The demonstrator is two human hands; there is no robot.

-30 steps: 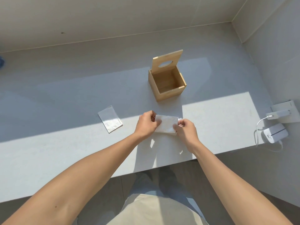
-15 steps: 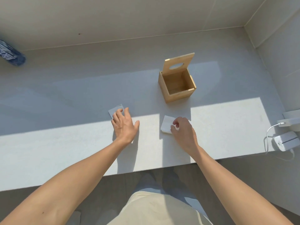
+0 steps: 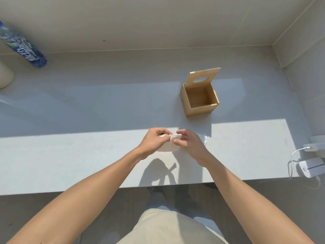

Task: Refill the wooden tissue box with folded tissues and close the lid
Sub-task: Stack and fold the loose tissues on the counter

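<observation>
The wooden tissue box (image 3: 200,110) stands open on the grey counter, its lid (image 3: 204,77) with an oval slot tilted up at the back; the inside looks empty. In front of it, above the counter, my left hand (image 3: 154,140) and my right hand (image 3: 189,143) both pinch a white tissue (image 3: 168,147) that sags between them. A second folded tissue (image 3: 204,139) lies on the counter just right of my right hand, mostly hidden by it.
A blue-labelled plastic bottle (image 3: 22,48) lies at the far left near a white rounded object (image 3: 5,76). White chargers with a cable (image 3: 311,166) sit at the right edge. The counter's front edge (image 3: 70,190) runs below my hands.
My left hand picked up the tissue from the left and brought it to the middle; my right hand left the folded tissue on the counter and joined it. The camera view shifted left.
</observation>
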